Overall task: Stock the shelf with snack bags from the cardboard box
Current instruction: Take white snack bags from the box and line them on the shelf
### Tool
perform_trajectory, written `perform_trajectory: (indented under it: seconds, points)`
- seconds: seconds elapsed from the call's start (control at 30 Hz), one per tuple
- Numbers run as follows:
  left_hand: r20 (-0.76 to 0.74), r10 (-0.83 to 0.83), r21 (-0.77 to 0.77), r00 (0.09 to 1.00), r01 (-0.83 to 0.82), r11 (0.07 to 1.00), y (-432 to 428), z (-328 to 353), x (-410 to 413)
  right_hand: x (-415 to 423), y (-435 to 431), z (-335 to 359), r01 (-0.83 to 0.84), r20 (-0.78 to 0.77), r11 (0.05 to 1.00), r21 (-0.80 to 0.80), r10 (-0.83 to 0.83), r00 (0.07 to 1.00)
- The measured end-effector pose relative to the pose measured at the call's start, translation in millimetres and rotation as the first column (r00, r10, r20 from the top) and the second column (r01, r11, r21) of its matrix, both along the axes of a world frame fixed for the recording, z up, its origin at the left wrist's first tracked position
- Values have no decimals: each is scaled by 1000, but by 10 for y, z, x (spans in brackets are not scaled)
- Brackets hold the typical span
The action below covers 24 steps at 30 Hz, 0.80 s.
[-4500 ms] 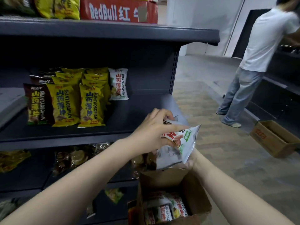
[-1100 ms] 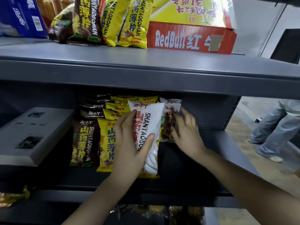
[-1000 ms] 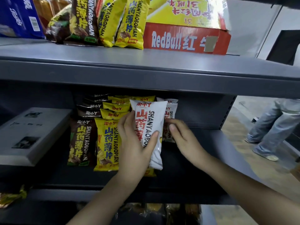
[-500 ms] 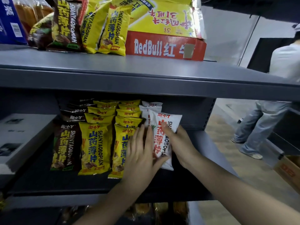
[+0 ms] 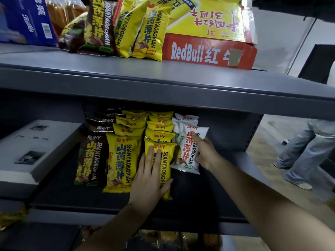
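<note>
White wall (image 5: 279, 44), tan wood-pattern floor (image 5: 262, 160)

Snack bags (image 5: 118, 160) stand in rows on the middle shelf (image 5: 190, 196), a flat box (image 5: 36, 147) left of them. Above, more bags (image 5: 145, 33) lean left of a carton (image 5: 208, 51).

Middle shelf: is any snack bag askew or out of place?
Yes. The front white bag, gripped at its right edge by the right hand, tilts with its top to the right. That puts it out of line with the front yellow bag, which the left hand presses flat.
</note>
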<state>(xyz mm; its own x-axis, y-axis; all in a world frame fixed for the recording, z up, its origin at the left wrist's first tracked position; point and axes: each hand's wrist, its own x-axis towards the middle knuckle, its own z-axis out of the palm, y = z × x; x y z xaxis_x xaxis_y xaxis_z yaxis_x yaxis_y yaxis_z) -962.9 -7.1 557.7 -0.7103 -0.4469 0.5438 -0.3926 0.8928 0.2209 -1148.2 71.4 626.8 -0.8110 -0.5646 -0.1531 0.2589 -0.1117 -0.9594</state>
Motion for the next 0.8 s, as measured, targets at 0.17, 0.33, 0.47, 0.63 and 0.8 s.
perform_trajectory:
  seconds: [0.17,0.33,0.47,0.63,0.8]
  points:
    - [-49,-36,59,998,39,997,0,-89,-33,19,-217,-130,117,-166,992,52,-107,980]
    - [-52,-30,47,998,33,998,0,-97,-29,53,-292,-235,228,-459,953,200,-115,881]
    - [-50,-32,38,998,34,999,7,-81,-8,124,-220,-326,342,-607,890,303,-96,789]
    - [-52,-22,31,998,24,999,17,-63,-6,253,37,-298,538,-962,811,232,108,252]
    - [-42,-3,9,999,3,1000,20,-66,0,263,179,-409,614,-766,684,394,614,-192]
